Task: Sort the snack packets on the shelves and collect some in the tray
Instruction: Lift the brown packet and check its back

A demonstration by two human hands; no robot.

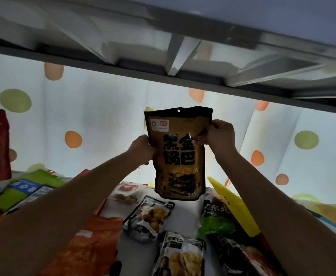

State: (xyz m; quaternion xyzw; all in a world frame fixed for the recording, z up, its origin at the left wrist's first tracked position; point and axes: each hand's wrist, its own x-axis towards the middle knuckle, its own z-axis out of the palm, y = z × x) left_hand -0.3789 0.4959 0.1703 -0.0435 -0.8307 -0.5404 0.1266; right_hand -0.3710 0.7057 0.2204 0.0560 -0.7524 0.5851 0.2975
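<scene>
A brown-and-black snack packet (180, 154), printed 黑金锅巴 in bold black characters, is hanging upright in the air above the shelf (185, 212), with the left hand (142, 149) gripping its left edge and the right hand (218, 136) pinching its upper right edge. Below it, more packets are lying scattered (chestnut pouch (149, 216), orange bag (87, 248), yellow bag (236, 206)). Behind, a white dotted curtain (103, 120) is glowing under the grey upper shelf (183, 46).

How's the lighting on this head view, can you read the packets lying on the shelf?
Head view: backlit by the bright dotted backdrop; the brown packet held by left hand and right hand stays legible, the lying packets are dim, edges bend from wide-angle distortion.
</scene>
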